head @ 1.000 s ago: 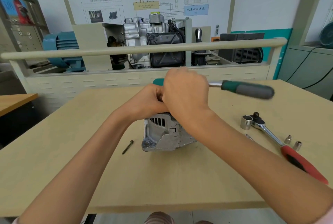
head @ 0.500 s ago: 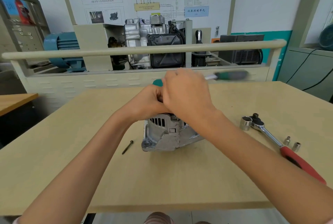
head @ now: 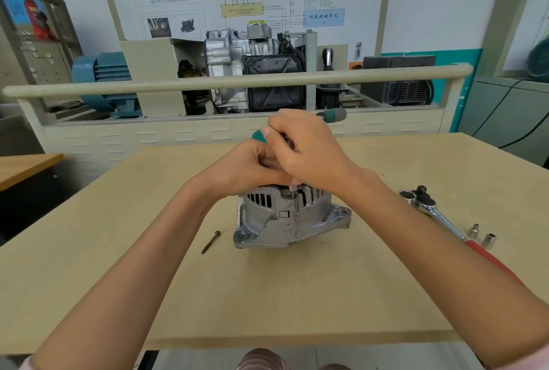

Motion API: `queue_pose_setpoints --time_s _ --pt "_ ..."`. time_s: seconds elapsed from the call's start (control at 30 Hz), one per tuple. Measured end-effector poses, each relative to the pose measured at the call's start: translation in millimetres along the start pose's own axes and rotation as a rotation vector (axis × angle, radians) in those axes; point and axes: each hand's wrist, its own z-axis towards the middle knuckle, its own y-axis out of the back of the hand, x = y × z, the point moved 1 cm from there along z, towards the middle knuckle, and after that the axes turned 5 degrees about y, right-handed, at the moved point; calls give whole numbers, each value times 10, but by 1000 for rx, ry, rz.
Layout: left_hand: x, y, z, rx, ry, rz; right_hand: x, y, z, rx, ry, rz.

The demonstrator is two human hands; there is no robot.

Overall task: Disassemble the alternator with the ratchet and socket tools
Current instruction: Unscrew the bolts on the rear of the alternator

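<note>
Alternator (head: 289,221) stands mid-table (head: 148,280) directly beneath both hands, the right hand (head: 309,152) curled round the green-handled ratchet (head: 332,115) whose socket (head: 294,189) meets the housing top, the left hand (head: 246,167) clasped against it, gripping the tool's green end.

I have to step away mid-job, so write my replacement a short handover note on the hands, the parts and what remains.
Left hand and right hand are both clasped on the green-handled ratchet atop the upright silver cast-metal alternator; its socket sits on a top fastener.
One long dark bolt is already out, lying left of the alternator.
The spare red-handled chrome ratchet and two small loose chrome sockets lie to the right on the light wooden table.
Left: the housing is still in one piece, so finish this fastener, remove any others, then split it.
</note>
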Motion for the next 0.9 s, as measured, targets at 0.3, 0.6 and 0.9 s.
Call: queue_pose_setpoints --time_s 0.3,0.6,0.9 --pt "42 -19 21 -40 -21 90 100 -96 28 -19 -172 -586" --pt "53 19 37 -6 -18 20 41 -55 28 -80 12 120" --pt "61 42 47 -18 1 111 167 -123 -12 -41 -157 -566"
